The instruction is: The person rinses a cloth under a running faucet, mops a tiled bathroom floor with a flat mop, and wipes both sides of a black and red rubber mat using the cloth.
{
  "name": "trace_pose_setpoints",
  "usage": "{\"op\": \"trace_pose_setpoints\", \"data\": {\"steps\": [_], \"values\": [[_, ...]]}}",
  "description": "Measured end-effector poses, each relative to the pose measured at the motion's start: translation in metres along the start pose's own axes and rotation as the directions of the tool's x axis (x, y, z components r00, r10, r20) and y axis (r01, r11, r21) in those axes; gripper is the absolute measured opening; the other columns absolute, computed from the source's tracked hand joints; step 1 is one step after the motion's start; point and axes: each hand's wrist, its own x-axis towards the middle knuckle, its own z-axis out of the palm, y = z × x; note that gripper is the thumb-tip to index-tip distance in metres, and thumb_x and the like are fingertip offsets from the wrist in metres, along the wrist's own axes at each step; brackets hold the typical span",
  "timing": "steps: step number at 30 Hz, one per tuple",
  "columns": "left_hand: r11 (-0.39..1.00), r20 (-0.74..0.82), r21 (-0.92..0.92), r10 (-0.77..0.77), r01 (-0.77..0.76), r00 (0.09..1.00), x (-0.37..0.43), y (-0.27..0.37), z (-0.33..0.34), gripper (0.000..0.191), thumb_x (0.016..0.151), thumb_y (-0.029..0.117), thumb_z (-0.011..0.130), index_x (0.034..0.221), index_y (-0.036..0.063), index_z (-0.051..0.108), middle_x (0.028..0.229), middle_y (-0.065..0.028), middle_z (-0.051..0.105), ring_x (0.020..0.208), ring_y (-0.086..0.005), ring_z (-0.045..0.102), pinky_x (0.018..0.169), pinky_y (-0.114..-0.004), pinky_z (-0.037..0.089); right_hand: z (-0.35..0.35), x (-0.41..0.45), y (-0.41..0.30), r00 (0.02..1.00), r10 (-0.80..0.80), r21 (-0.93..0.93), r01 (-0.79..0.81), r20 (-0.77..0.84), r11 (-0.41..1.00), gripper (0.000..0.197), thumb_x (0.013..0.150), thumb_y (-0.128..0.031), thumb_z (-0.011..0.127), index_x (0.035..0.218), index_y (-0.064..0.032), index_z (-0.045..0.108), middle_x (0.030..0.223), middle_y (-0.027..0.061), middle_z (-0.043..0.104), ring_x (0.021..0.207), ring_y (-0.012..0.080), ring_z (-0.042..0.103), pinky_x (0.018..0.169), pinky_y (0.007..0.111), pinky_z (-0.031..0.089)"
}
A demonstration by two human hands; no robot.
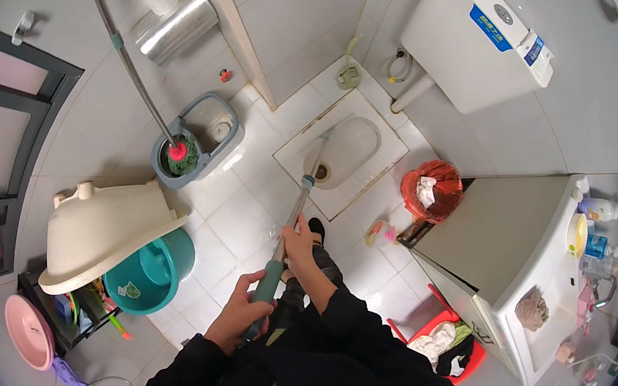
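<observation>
My left hand (242, 311) is closed around the green grip of a long metal-handled tool (270, 282). Farther along, my right hand (299, 244) holds the bare metal pole. The pole reaches down over a white squat toilet (359, 151) set in the tiled floor, near its drain hole; what sits at its far end is hard to make out. A grey mop bucket (226, 158) stands left of the toilet. In it rests a second mop with a green head (186, 161), a red hub and a metal pole that leans up to the left.
A red-lined waste bin (434, 190) stands right of the toilet, near a washbasin cabinet (498, 219). A green toilet brush holder (349, 75) is in the back corner. At left, a beige tub (102, 232) leans over a teal basin (179, 269). A red laundry basket (474, 364) is at lower right.
</observation>
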Motion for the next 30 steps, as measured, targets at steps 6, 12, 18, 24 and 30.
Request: {"op": "trace_pose_setpoints", "data": {"steps": [6,12,18,24,30], "values": [[0.994,-0.061,0.077,0.083,-0.079,0.995,0.03,-0.055,-0.007,0.068,0.07,0.003,0.055,0.129,0.0101,0.021,0.08,-0.012,0.048,0.046,-0.0147,0.049,0.037,-0.026,0.038,0.0,-0.005,0.015,0.989,0.135,0.052,-0.139,0.064,0.989,0.052,0.077,-0.012,0.047,0.126,-0.0021,0.033,0.063,0.0077,0.05,0.046,0.016,0.049,0.039,0.029,0.043],[1.0,0.018,0.024,0.016,-0.016,1.0,0.002,-0.042,-0.014,0.067,0.07,0.004,0.056,0.13,0.0097,0.025,0.083,-0.0105,0.047,0.047,-0.0135,0.048,0.039,-0.025,0.037,-0.016,-0.028,0.018,0.991,0.134,0.058,-0.135,0.027,0.989,0.029,0.078,-0.01,0.046,0.107,-0.0072,0.04,0.063,0.0064,0.047,0.047,0.0165,0.048,0.039,0.032,0.044],[0.989,-0.028,0.124,0.079,-0.075,0.996,-0.018,-0.064,-0.028,0.066,0.069,0.0,0.053,0.129,0.0065,0.025,0.081,-0.0106,0.049,0.055,-0.0149,0.051,0.047,-0.026,0.042,0.006,-0.05,0.026,0.996,0.067,0.126,-0.075,0.065,0.989,0.047,0.078,-0.01,0.046,0.123,-0.0089,0.034,0.065,0.0073,0.048,0.047,0.0172,0.048,0.041,0.033,0.044],[0.921,-0.137,0.372,0.182,-0.12,0.974,0.008,-0.079,-0.027,0.062,0.069,0.008,0.052,0.126,0.0057,0.028,0.083,-0.0139,0.053,0.061,-0.019,0.053,0.055,-0.029,0.043,0.017,-0.038,0.039,0.962,0.166,0.256,-0.22,0.218,0.941,0.062,0.077,-0.013,0.048,0.133,-0.0101,0.022,0.068,0.0084,0.048,0.048,0.0182,0.049,0.04,0.035,0.046],[0.875,-0.071,0.476,0.139,-0.089,0.988,0.0,-0.076,-0.027,0.064,0.067,0.01,0.053,0.127,0.0041,0.032,0.09,-0.0157,0.055,0.069,-0.0202,0.055,0.062,-0.029,0.045,-0.013,-0.045,0.04,0.965,0.213,0.283,-0.249,0.154,0.926,0.061,0.078,-0.009,0.045,0.133,-0.0097,0.02,0.069,0.0071,0.046,0.056,0.0171,0.05,0.044,0.033,0.046]]}}
